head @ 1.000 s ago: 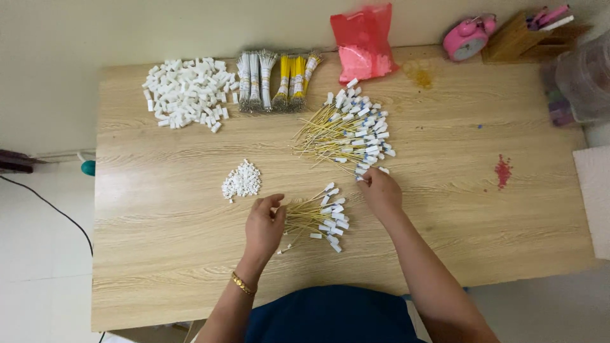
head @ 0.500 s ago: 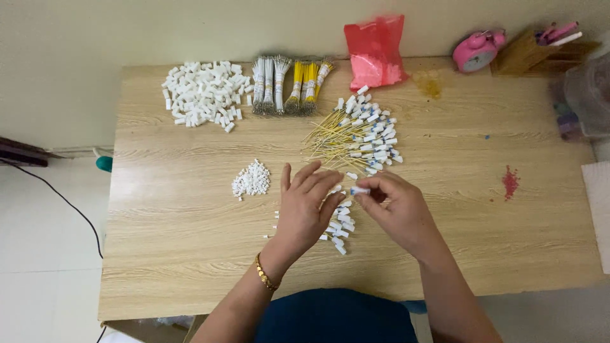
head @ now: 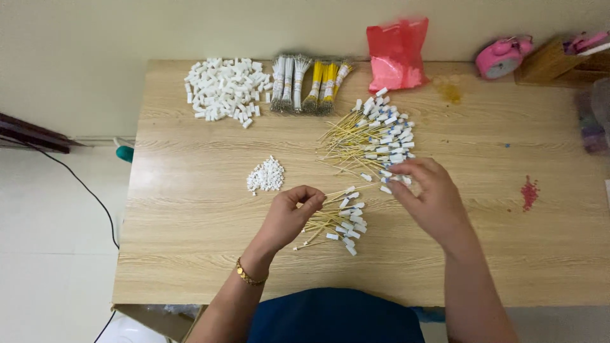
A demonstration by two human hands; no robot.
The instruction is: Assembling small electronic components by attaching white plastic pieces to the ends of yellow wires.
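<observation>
From the head camera, the left hand [head: 289,216] is curling its fingers narrowly beside the small pile of yellow wires [head: 337,222] in the frame's centre; whether it is pinching one, I cannot tell. The right hand [head: 429,197] is spreading wide fingers over the lower edge of the big wire pile [head: 375,140], probably to pick one. Small white caps [head: 265,176] are lying just left, within easy reach, on the wooden table [head: 190,254].
</observation>
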